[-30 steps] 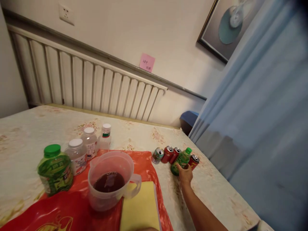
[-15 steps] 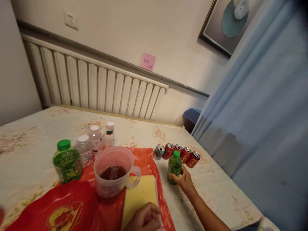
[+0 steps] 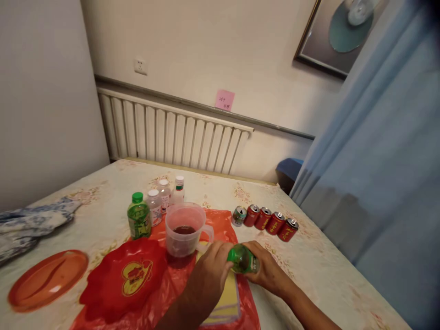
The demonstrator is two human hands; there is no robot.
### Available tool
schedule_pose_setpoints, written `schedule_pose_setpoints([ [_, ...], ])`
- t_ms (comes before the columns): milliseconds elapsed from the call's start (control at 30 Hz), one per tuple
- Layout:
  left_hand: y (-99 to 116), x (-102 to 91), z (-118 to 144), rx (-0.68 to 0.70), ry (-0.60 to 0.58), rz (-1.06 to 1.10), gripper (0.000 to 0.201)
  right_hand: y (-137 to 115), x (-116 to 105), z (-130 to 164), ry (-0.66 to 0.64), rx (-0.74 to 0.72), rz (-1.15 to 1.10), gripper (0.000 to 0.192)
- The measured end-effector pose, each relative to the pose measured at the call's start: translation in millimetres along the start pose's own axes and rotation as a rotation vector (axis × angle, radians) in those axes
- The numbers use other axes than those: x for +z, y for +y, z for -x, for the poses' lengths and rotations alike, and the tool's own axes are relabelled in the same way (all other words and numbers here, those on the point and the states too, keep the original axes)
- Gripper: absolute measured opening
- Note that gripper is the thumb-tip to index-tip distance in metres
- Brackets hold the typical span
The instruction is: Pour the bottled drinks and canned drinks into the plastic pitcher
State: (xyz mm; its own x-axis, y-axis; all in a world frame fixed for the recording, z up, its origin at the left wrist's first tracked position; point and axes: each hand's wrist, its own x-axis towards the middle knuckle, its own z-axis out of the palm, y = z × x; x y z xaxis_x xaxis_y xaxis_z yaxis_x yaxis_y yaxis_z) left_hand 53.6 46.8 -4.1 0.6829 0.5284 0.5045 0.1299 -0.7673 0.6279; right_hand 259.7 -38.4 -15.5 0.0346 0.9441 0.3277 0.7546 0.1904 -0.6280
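A small green plastic bottle (image 3: 244, 259) is tilted, its green cap toward the left. My right hand (image 3: 266, 268) is wrapped around its body. My left hand (image 3: 213, 266) is closed at the cap end, its fingers on the cap. Both hands are above a yellow notebook (image 3: 225, 302) on a red plastic sheet (image 3: 249, 298). Just left of them stands a clear plastic jug (image 3: 182, 245) with dark liquid in it, its handle partly behind my left hand. A red scalloped plate (image 3: 103, 288) lies further left.
Behind the plate stand a larger green bottle (image 3: 139, 220) and several clear white-capped bottles (image 3: 155, 208). At right is a row of cans (image 3: 277, 223), mostly red. An orange oval lid (image 3: 48, 279) and a patterned cloth (image 3: 37, 224) lie at left. A blue curtain (image 3: 371, 183) hangs at right.
My right hand has brought the green bottle left and nearer, tilting it from upright. My left hand has come up from the notebook to its cap. The view has shifted left.
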Motion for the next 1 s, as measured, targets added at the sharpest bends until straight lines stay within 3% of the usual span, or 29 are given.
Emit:
schedule_pose_setpoints([
  [133, 2.4, -8.7, 7.2, -0.114, 0.154, -0.077, 0.018, -4.6, -3.2, -10.4, -0.028, -0.024, 0.019, 0.046],
  [267, 1.9, -11.0, 15.2, -0.267, 0.301, 0.043, 0.013, 2.4, -9.9, -30.7, -0.003, -0.036, 0.068, 0.05],
  [333, -1.6, -5.9, 18.1, -0.308, 0.214, 0.196, 0.011, 4.0, -14.8, -45.8, 0.01, -0.054, 0.114, 0.052],
  [433, -14.5, 11.6, 20.9, -0.377, -0.076, 0.489, 0.009, 0.6, -22.3, -72.4, 0.025, -0.096, 0.243, 0.055],
  [567, -50.5, 43.9, 26.1, -0.452, -0.317, 0.757, 0.018, -5.4, -28.8, -108.0, 0.029, -0.15, 0.514, 0.057],
  [767, -114.4, 71.7, 38.9, -0.556, -0.359, 1.14, 0.03, -11.1, -32.9, -148.8, 0.015, -0.259, 0.882, 0.057],
  [1000, -136.0, 77.1, 39.4, -0.59, -0.381, 1.23, 0.034, -34.3, -41.1, -173.3, -0.04, -0.339, 1.076, 0.05],
])
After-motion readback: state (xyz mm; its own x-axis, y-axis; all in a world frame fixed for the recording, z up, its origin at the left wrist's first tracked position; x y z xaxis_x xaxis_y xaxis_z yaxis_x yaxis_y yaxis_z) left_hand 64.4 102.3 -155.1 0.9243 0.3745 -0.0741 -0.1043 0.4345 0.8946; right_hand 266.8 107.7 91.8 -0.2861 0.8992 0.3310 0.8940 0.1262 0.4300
